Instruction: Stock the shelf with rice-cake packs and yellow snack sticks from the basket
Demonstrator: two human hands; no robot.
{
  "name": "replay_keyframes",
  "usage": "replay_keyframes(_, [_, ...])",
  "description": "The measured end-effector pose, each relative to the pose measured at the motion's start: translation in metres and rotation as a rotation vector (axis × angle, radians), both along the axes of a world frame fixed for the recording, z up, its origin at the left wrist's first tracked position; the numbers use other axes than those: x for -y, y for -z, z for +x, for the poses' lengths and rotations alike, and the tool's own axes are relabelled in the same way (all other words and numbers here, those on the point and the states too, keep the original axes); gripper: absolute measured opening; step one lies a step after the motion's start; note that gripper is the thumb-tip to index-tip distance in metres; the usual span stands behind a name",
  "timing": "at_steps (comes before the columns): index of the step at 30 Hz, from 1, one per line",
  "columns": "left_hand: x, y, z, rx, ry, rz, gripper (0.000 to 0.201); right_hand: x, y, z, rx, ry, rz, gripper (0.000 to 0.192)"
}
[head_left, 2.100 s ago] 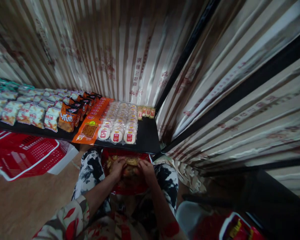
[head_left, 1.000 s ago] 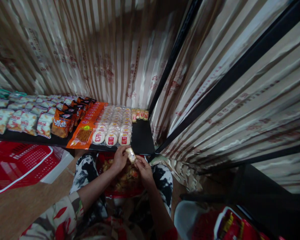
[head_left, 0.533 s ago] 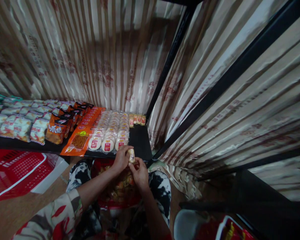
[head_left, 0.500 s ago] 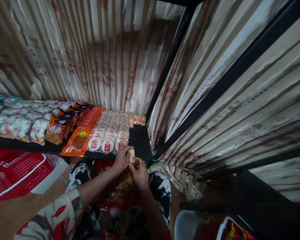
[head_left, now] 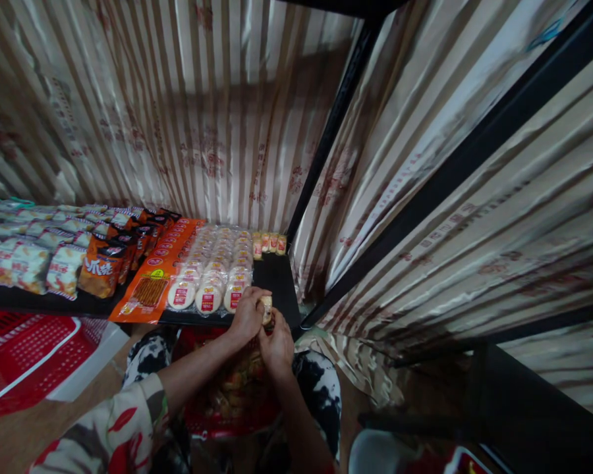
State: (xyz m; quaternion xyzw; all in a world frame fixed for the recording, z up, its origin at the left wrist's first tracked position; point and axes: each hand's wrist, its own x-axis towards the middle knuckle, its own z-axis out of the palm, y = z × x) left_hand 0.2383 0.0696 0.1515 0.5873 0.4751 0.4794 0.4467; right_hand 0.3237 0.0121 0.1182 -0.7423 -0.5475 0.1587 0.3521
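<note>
Between my two hands is a small wrapped snack [head_left: 266, 309] in a pale golden packet, held upright near the shelf's front edge. My left hand [head_left: 250, 315] pinches it from the left, and my right hand [head_left: 277, 339] grips its lower right side. Below them, between my knees, a red basket [head_left: 197, 421] holds many similar golden packets [head_left: 237, 388]. A short row of small wrapped snacks [head_left: 269, 243] stands at the back right of the black shelf [head_left: 277, 276]. Left of it lie rows of round white crackers [head_left: 208, 297] in clear wrappers.
An orange bag of snack sticks [head_left: 148, 289] lies left of the crackers, then orange-black bags [head_left: 100, 271] and white bags [head_left: 29, 263]. Another red basket [head_left: 24, 359] stands at lower left. Black frame posts [head_left: 333, 131] and a striped curtain [head_left: 217, 118] enclose the shelf.
The view has shifted slightly, so the shelf goods sit lower and further left. Both hands still hold the small wrapped snack, now turned a little and more covered by the fingers.
</note>
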Motion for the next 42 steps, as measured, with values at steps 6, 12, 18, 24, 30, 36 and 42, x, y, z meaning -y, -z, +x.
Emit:
replay_keyframes(6, [-0.011,0.001,0.002,-0.027,-0.007,0.002,0.039,-0.015,0.006,0.004,-0.056,0.025,0.017,0.042])
replay_keyframes(12, [-0.024,0.014,0.007,-0.054,-0.048,-0.029,0.039,-0.028,0.016,0.009,-0.056,0.061,-0.006,0.042])
replay_keyframes(18, [-0.035,0.014,0.007,-0.304,0.006,-0.02,0.043,-0.037,0.016,0.01,-0.018,0.082,0.016,0.043])
replay_keyframes(24, [-0.04,0.006,0.002,-0.424,-0.013,0.015,0.043,-0.051,0.018,0.019,-0.023,0.041,0.1,0.044])
replay_keyframes(30, [-0.036,0.009,0.007,-0.318,-0.062,-0.045,0.038,-0.069,0.021,0.021,-0.277,0.106,0.207,0.054])
replay_keyframes(36, [-0.045,0.023,0.017,-0.148,-0.117,-0.088,0.034,-0.082,0.023,0.024,-0.487,0.116,0.228,0.059])
replay_keyframes(42, [-0.05,0.025,0.029,0.045,-0.147,-0.286,0.026,-0.096,0.027,0.028,-0.819,0.181,0.23,0.076])
